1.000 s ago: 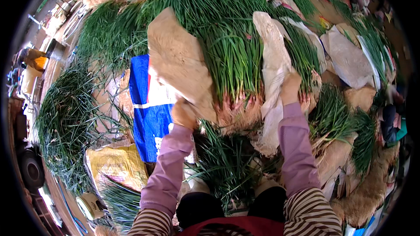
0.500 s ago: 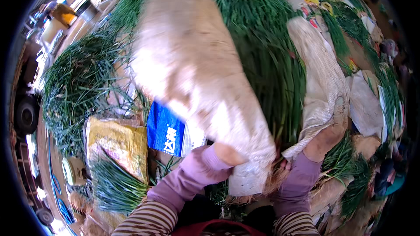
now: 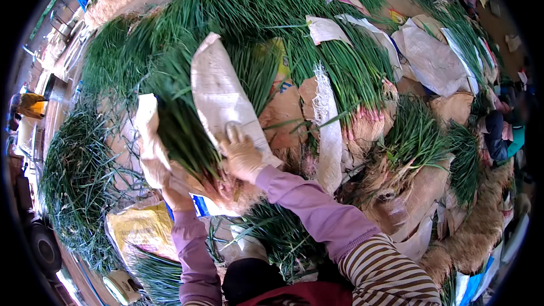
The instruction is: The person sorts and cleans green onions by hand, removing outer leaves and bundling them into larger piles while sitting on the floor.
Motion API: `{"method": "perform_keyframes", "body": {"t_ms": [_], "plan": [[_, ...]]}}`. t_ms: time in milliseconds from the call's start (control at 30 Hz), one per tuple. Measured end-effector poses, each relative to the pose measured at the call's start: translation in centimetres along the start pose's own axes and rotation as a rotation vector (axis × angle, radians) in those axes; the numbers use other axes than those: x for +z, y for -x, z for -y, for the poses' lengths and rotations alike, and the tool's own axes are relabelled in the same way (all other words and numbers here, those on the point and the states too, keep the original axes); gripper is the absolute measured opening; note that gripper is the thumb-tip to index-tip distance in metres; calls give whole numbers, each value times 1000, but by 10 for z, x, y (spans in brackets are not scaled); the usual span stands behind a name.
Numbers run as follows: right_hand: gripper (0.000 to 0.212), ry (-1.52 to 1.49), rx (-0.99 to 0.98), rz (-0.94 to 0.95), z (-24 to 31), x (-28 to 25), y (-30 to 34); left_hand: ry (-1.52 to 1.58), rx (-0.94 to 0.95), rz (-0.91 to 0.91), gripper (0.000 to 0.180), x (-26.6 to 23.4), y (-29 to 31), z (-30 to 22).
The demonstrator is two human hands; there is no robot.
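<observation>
A bundle of green onions [image 3: 190, 141], leaves pointing away and reddish bases with pale roots toward me, lies between two flaps of white woven sacking. My right hand [image 3: 242, 154], in a pale glove, rests on the right flap [image 3: 221, 88] near the onion bases, its fingers spread. My left hand [image 3: 177, 195] is at the lower end of the narrower left flap [image 3: 148, 130]; its fingers are hidden by the sacking and the bundle. A blue and white bag [image 3: 201, 206] shows just below, between my hands.
Loose green onions [image 3: 79, 164] pile up on the left, with more across the back. A yellow sack [image 3: 144, 229] lies at the lower left. To the right are another onion bundle [image 3: 354, 82], root heaps [image 3: 481, 224] and a seated person [image 3: 501, 133].
The left flap, raised and blurred before, now hangs lower beside the bundle. My right hand has come out from under the right flap onto its top. The view has shifted to the right.
</observation>
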State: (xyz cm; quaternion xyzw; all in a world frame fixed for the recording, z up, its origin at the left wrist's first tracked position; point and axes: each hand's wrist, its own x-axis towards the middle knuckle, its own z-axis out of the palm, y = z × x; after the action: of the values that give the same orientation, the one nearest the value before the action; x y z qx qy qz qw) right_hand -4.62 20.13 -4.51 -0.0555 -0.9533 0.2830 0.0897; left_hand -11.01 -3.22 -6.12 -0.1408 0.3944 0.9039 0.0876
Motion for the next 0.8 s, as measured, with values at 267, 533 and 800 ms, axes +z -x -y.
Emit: {"method": "perform_keyframes", "body": {"t_ms": [267,533,800], "plan": [[42,-73,45,-349,-68,-122,25,-1223,363,530,59,36,-25,103],[50,-175,835,-99,-124,-118,132,-1773,846,582,49,71,-60,125],[52,-539,711,-225,-99,-116,43,-1753,299,561,49,87,-59,123]]}}
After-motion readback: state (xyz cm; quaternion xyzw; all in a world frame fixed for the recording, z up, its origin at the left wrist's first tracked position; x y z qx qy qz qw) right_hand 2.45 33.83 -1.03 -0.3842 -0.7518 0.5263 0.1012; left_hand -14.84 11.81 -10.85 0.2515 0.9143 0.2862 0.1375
